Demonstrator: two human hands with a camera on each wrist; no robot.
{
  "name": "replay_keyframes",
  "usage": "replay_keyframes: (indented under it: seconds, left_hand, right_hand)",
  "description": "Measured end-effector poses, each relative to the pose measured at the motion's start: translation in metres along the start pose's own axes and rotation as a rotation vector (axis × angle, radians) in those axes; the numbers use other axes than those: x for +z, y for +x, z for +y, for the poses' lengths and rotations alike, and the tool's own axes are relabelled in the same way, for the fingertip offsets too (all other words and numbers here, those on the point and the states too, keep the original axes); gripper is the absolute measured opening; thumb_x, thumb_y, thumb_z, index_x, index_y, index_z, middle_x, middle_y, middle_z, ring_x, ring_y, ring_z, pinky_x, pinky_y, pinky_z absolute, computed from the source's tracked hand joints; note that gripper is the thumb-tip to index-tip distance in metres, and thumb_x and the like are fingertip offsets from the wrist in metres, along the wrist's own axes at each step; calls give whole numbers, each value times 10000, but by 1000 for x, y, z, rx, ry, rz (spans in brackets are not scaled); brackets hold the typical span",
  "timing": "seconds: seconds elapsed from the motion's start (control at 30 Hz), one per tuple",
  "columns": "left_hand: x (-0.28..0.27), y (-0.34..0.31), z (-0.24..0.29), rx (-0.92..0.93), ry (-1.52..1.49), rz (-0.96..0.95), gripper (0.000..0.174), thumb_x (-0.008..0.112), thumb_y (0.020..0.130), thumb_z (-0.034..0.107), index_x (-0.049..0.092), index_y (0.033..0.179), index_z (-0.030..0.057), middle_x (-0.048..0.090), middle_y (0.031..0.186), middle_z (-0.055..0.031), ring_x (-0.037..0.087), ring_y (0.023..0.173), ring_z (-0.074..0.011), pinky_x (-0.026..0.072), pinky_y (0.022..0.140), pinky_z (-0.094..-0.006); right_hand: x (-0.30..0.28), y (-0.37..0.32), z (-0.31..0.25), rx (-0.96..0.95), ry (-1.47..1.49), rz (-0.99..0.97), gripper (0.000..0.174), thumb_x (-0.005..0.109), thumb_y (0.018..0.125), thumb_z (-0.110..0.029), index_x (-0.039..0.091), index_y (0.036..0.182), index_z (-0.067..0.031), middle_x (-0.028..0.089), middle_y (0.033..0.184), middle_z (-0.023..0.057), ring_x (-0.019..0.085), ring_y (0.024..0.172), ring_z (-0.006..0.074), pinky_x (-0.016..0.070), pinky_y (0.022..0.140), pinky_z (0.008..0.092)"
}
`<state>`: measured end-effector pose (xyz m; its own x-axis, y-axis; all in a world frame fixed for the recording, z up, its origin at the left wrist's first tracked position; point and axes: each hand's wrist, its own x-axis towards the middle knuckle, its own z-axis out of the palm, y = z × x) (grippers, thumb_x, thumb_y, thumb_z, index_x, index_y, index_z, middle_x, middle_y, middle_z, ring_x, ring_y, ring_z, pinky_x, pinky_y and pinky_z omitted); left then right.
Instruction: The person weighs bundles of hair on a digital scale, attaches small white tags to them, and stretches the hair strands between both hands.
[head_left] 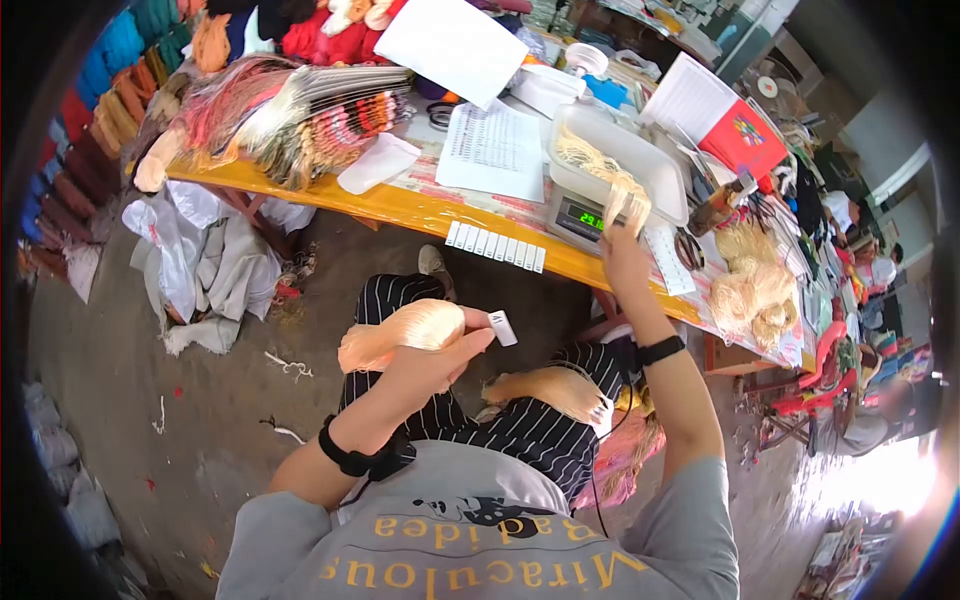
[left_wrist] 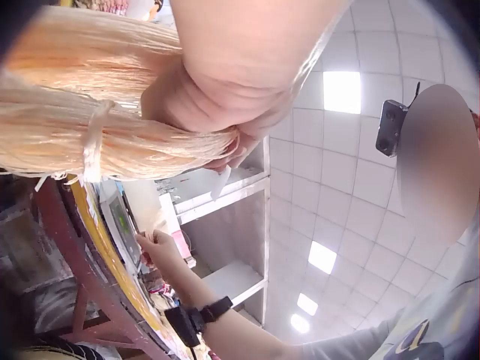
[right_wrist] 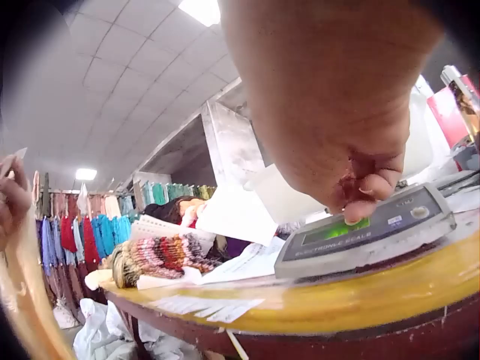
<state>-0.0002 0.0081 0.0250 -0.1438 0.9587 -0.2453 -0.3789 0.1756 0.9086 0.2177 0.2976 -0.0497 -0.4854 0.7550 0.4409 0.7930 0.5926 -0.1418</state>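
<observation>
My left hand [head_left: 432, 368] grips a peach yarn skein [head_left: 405, 332] above the lap, with a small white tag [head_left: 502, 328] at its fingertips. In the left wrist view a tie wraps the skein [left_wrist: 45, 142]. Over the table's front edge, my right hand [head_left: 625, 262] pinches the end of a cream yarn bundle [head_left: 590, 158] whose other part lies in a clear plastic tray [head_left: 672, 190]. That tray sits on an electronic scale [head_left: 572, 222] with a lit green display. In the right wrist view my right hand [right_wrist: 337, 112] hangs over the scale [right_wrist: 367, 244].
White tags [head_left: 495, 246] line the table's front edge [head_left: 400, 208]. A printed sheet [head_left: 492, 150] and coloured yarn samples [head_left: 330, 110] lie left of the tray; scissors [head_left: 688, 248] and cream skeins [head_left: 750, 290] lie right. Another skein [head_left: 555, 390] rests on the lap.
</observation>
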Motion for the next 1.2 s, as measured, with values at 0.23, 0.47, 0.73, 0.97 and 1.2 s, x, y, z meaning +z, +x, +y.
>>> replay_keyframes:
  seconds: [0.23, 0.47, 0.73, 0.97, 1.2]
  left_hand:
    - [8, 6, -22, -177, 66, -403, 137, 628, 854, 170, 595, 935, 65, 521, 654, 42, 363, 486, -7, 249, 401, -159]
    - [31, -5, -26, -427, 414, -571, 171, 613, 858, 228, 605, 948, 83, 497, 643, 41, 421, 528, -17, 284, 434, -164]
    - [33, -3, -33, -159, 282, -279, 219, 620, 857, 170, 564, 1039, 63, 545, 761, 37, 445, 568, -1, 331, 457, -145]
    - [28, 0, -46, 181, 366, -245, 291, 598, 841, 60, 533, 1125, 49, 553, 859, -3, 512, 741, -41, 427, 652, -196]
    - [31, 0, -45, 575, 618, -249, 335, 586, 809, 23, 528, 1135, 72, 504, 764, -41, 514, 646, -143, 422, 584, -263]
  right_hand:
    - [-56, -151, -98, 104, 747, -1419, 360, 503, 911, -381, 629, 846, -50, 636, 683, 48, 630, 534, 144, 502, 494, 262]
    - [-108, -119, -105, 245, 1041, -1384, 340, 534, 902, -316, 585, 744, -19, 583, 594, 38, 568, 460, 105, 433, 445, 224]
    - [-116, -129, -113, 107, 1256, -1220, 321, 564, 904, -331, 530, 771, -41, 497, 644, -26, 491, 546, 57, 384, 474, 213]
    - [-124, -133, -130, 265, 1345, -1037, 296, 501, 951, -302, 569, 840, -35, 432, 611, -52, 395, 520, 30, 324, 442, 202]
    - [-118, -136, -120, 608, 1843, -1276, 262, 502, 951, -258, 561, 844, -26, 381, 574, -55, 306, 459, 35, 248, 400, 194]
